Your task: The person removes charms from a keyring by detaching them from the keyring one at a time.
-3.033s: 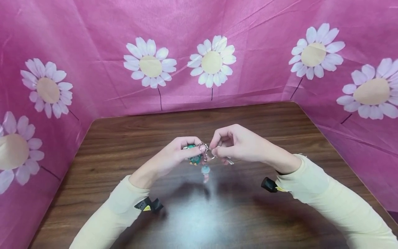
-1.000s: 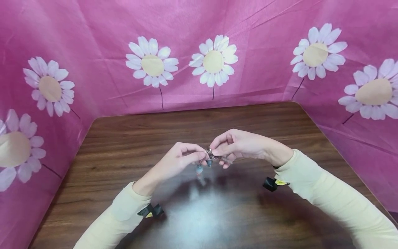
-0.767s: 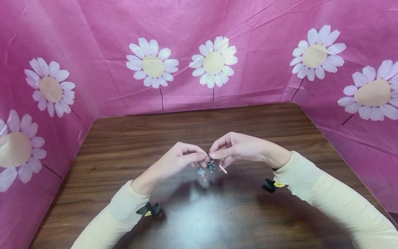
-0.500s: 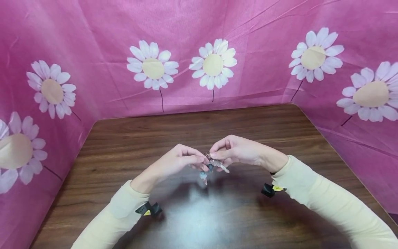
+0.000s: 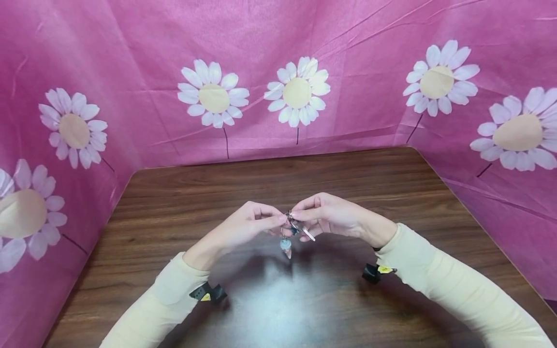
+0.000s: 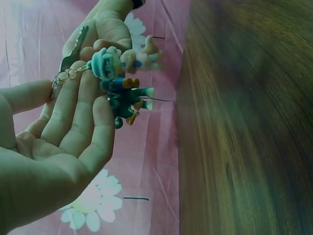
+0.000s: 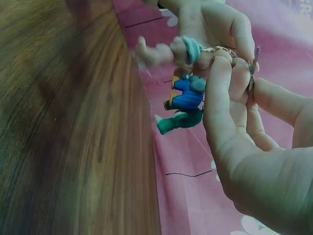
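— Pinching was what both hands did: the left hand (image 5: 243,227) and the right hand (image 5: 332,217) met fingertip to fingertip above the table (image 5: 174,203), each nipping the key ring (image 5: 290,218) between thumb and forefinger.

— And the rest of the bunch?

— It hung below the ring, clear of the wood: a key (image 5: 306,233) slanting down to the right, a pale-haired figurine (image 6: 120,61) and a blue-green figurine (image 7: 185,104) on short chains.

— Which step would you say it was?

— Working something along the split ring, I judged; whether on or off I could not tell.

— What did the next move call for?

— Probably one hand steadying the ring while the other nail parted the coil, keeping the charms out of the way.
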`<state>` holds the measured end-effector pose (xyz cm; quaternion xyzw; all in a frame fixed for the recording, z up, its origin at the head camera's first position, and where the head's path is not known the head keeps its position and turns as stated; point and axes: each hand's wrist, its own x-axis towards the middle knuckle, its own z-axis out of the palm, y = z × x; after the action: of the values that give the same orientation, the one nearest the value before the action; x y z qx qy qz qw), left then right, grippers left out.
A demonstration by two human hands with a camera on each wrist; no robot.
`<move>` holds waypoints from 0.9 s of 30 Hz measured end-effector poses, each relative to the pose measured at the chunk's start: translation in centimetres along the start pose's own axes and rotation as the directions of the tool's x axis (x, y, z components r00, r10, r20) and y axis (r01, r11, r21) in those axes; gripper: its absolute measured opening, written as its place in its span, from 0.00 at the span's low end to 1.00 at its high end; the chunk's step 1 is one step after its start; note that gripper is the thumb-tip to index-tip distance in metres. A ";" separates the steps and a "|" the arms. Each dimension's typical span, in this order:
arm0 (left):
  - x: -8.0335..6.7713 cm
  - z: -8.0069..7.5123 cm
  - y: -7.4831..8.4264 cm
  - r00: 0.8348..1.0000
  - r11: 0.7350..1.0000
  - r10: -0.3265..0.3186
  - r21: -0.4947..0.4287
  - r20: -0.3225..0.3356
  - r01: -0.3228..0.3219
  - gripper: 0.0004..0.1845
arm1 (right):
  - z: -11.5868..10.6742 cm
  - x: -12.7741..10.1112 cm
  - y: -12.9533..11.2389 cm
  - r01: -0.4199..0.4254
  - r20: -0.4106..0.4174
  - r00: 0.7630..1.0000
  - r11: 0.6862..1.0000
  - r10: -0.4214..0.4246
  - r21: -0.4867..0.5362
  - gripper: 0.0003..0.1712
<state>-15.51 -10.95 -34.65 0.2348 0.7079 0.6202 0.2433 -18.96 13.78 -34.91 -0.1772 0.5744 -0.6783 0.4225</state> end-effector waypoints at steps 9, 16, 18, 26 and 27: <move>0.2 -0.7 0.0 0.993 0.996 -0.062 -0.053 0.101 0.068 0.14 | -0.5 0.2 0.2 -0.052 -0.045 0.998 0.982 0.045 -0.179 0.11; 0.4 -1.3 -0.3 0.989 0.994 -0.107 0.008 0.105 0.107 0.12 | 0.3 0.1 -0.4 -0.006 -0.148 0.985 0.824 -0.094 -0.567 0.17; 0.4 -1.4 -0.3 0.989 0.994 -0.111 0.016 0.102 0.110 0.12 | 0.6 0.3 -0.7 0.011 -0.130 0.985 0.798 -0.111 -0.602 0.14; 0.3 -1.1 0.1 0.987 0.992 -0.123 0.002 0.104 0.124 0.12 | 1.0 0.9 -1.0 0.003 -0.098 0.994 0.880 -0.057 -0.475 0.10; 0.3 -1.1 0.2 0.987 0.992 -0.124 -0.002 0.104 0.125 0.12 | 1.1 0.9 -1.1 -0.002 -0.097 0.994 0.892 -0.047 -0.452 0.10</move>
<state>-16.42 -11.57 -34.40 0.2207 0.7048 0.5939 0.3190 -19.08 12.38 -33.85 -0.2411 0.7356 -0.5396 0.3310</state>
